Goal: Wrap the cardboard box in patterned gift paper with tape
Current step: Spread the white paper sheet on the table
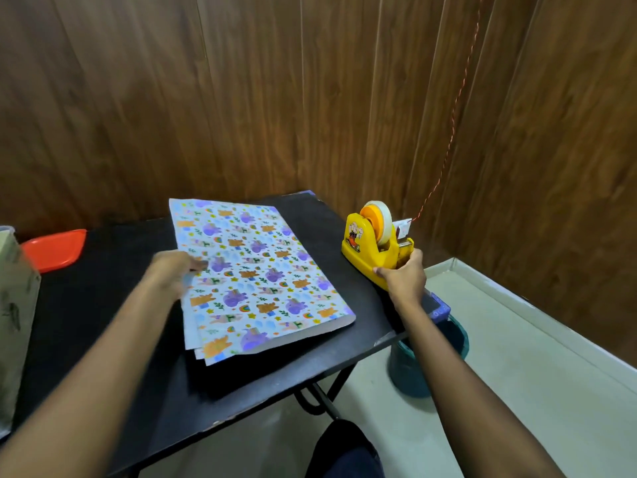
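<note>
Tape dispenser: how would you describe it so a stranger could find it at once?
Start at the black table against the wood-panelled wall and go to its right edge, right of the patterned gift paper. There the right hand grips the tape dispenser. It is the only yellow thing, with a cartoon sticker and a tape roll on top.

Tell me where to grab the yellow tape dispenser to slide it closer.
Grip the tape dispenser by its low near end, coming from your side, where the right hand holds it. The tape roll fills the taller far part, and the base there looks too bulky to span.
</note>
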Available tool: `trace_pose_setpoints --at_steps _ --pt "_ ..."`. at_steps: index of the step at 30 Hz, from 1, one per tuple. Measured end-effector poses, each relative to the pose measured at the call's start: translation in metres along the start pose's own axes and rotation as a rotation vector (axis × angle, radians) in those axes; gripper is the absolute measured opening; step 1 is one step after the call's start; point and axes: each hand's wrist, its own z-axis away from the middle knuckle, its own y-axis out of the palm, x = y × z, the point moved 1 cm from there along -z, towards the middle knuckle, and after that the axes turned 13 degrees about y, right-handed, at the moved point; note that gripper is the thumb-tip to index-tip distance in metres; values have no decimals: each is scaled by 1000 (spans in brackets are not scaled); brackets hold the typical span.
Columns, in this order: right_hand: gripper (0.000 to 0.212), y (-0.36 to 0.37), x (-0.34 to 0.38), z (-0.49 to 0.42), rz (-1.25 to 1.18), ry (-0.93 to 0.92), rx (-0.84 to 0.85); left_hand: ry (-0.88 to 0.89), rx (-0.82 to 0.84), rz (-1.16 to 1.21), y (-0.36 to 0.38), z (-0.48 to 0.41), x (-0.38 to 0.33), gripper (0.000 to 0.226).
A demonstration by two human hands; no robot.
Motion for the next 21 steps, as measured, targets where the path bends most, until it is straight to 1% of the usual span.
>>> trace_pose_setpoints --at_steps 2,9,17,19,21 --pt "62 0 2 2 1 -3 -2 -26 30 -33 -9 3 0 39" --pt "64 1 2 1 1 -7 -2 -56 70 -16 12 26 6 35" --pt "66 2 -1 -2 32 -5 -13 -61 72 4 11 31 7 43" --pt "70 3 -1 -4 31 -9 5 -63 75 -1 10 32 8 42" --pt "83 5 0 -3 2 -10 23 -60 78 -13 11 31 9 39"
